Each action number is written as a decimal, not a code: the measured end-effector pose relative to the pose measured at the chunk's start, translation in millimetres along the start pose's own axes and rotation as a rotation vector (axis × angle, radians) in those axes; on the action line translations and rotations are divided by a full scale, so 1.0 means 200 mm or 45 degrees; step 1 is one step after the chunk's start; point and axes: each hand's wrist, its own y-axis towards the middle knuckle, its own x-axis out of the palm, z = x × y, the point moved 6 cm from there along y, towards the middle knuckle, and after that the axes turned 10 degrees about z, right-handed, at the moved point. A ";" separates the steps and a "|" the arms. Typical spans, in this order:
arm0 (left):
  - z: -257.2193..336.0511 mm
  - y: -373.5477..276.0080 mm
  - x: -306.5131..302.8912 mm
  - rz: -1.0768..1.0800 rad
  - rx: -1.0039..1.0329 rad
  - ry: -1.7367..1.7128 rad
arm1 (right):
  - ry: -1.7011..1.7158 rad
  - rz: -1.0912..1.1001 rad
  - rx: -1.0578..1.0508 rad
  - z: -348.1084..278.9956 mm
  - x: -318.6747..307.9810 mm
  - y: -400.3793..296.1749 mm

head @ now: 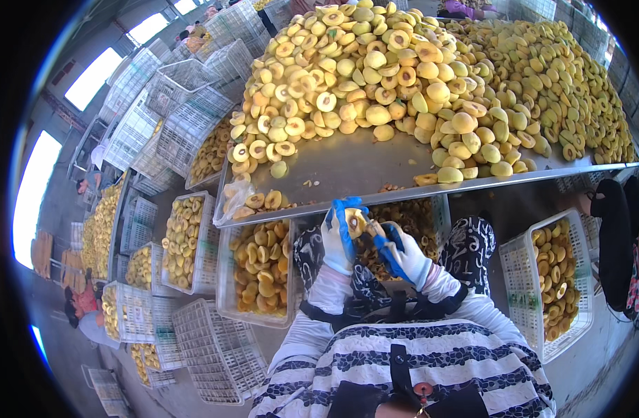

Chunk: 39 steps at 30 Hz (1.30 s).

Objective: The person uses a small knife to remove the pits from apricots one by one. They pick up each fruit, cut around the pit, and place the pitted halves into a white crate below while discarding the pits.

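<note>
My left hand [338,237], in a white glove with blue covering, grips a halved yellow peach [356,223] with its cut face and dark pit hollow showing. My right hand [405,257], gloved the same way, holds a small tool [374,229] whose tip is at the edge of the peach half; its exact kind is hard to make out. Both hands are just in front of the near rim of a metal table [345,162]. Beneath them, a crate of dark scraps [403,219] sits between my knees. A large heap of peach halves [377,68] covers much of the table.
A plastic crate of peach halves [262,266] stands at my left knee, another crate [557,282] to the right. Empty crates [217,350] lie at lower left, with stacked crates [194,120] behind. Clear plastic film [236,198] rests at the table corner. Other people work nearby.
</note>
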 end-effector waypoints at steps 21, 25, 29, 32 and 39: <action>-0.06 -0.02 0.06 -0.164 -0.239 -0.302 | 0.376 -0.183 0.253 0.04 0.03 -0.03; -0.10 -0.06 0.08 0.056 -0.356 -0.491 | 0.975 -0.299 0.791 0.00 0.12 -0.11; -0.14 -0.09 0.12 0.156 -0.543 -0.658 | 0.603 -0.124 0.483 0.10 0.08 -0.06; -0.25 -0.11 0.09 0.178 -0.691 -0.675 | -0.382 -0.137 -0.051 0.02 0.02 -0.03; -0.04 -0.03 0.14 -0.046 -0.246 -0.353 | 0.950 -0.218 0.679 -0.03 0.09 -0.09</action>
